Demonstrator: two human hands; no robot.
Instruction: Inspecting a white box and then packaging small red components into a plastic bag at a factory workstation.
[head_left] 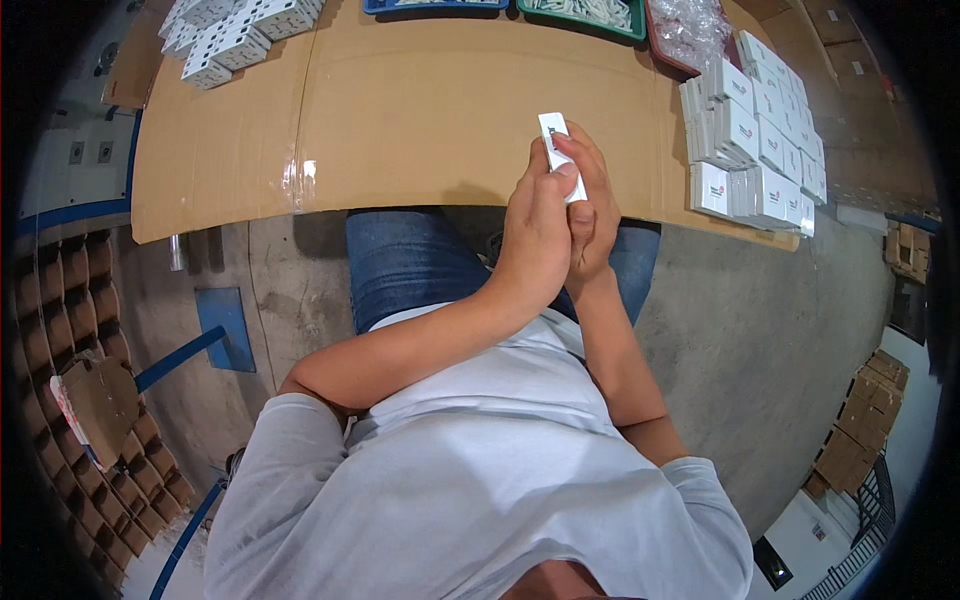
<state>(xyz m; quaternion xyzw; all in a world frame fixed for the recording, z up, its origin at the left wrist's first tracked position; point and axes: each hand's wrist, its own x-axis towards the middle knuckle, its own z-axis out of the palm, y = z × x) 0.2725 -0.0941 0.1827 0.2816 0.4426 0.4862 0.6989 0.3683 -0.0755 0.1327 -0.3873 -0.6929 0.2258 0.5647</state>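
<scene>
A slim white box (551,124) with small printing on its face is held between my two hands, above the near edge of the cardboard-covered table. My left hand (537,225) closes on the box's left side, its thumb pressed against the face. Around the other side wraps my right hand (597,195), with a finger lying over the box. The fingers partly cover the box's middle, and its far end sticks out beyond them, tilted a little to the left.
Stacked white boxes (768,150) line the table's right side. White block-like pieces with dark square marks (235,45) are piled at far left. Along the far edge stand a blue tray (440,12), a green tray (585,27) and a red tray (655,45) with clear plastic bags.
</scene>
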